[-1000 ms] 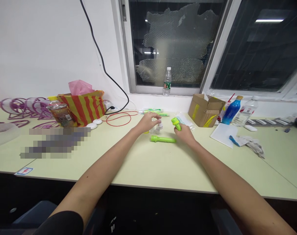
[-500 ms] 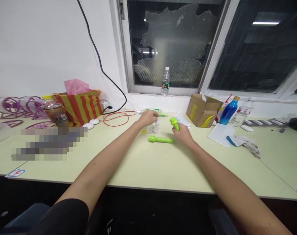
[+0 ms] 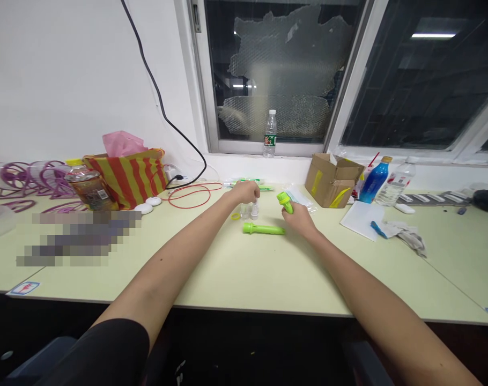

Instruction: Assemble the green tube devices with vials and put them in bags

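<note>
Near the table's (image 3: 268, 279) far edge, head view: right hand (image 3: 299, 219) grasps a green piece (image 3: 285, 201), raised, ribbed end up. Left hand (image 3: 247, 193) at small white part (image 3: 254, 209); grip unclear. Green tube (image 3: 264, 229) lies between the hands, toward the near edge. Yellow ring (image 3: 236, 216) just left of the white part.

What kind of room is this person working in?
Probably a workroom or small workshop: a long pale table runs below a window, purple spools stand at its left end, and a work glove lies toward the right.
</note>
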The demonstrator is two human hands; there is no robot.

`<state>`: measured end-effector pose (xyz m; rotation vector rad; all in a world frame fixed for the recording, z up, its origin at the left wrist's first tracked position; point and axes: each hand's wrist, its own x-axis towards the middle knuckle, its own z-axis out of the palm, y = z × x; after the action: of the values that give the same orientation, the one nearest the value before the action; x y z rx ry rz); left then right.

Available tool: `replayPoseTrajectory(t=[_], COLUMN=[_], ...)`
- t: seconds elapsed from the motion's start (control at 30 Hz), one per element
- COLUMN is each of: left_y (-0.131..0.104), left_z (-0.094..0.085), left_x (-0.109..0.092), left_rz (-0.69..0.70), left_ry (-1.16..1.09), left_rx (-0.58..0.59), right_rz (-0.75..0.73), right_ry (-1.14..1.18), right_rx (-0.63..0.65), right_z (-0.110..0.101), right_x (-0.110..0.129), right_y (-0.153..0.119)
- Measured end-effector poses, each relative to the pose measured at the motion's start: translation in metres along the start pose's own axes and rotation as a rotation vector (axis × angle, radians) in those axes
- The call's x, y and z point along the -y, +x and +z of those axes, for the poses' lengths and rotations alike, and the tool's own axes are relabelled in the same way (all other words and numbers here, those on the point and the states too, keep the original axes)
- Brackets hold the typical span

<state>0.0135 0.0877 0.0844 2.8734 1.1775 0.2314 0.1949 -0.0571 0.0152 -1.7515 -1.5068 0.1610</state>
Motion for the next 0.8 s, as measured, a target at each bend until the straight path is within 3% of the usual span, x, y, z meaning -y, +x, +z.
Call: replayPoseTrajectory(t=[0.47,0.63,0.7,0.8], left_y=[-0.001,-0.006,-0.014,-0.032], left_z=[0.003,-0.008,-0.015,-0.023], left_x=[0.003,-0.001,-0.003,-0.011], left_rz=[-0.034,-0.025,-0.032,-0.036], left_ry=[-0.005,-0.023,-0.036,-0.102], left_rx=[0.059,0.077,0.035,-0.163], right_rz=[0.012,0.004,0.002,-0.032], right_ry=[-0.003,0.007,0.027,0.105], right_rx=[0.014,0.017,0.017,0.045], right_z=[0.0,0.0,0.0,-0.001], right_x=[0.001,0.001,0.002,0.006], right_y=[-0.001,-0.002,-0.002,-0.005])
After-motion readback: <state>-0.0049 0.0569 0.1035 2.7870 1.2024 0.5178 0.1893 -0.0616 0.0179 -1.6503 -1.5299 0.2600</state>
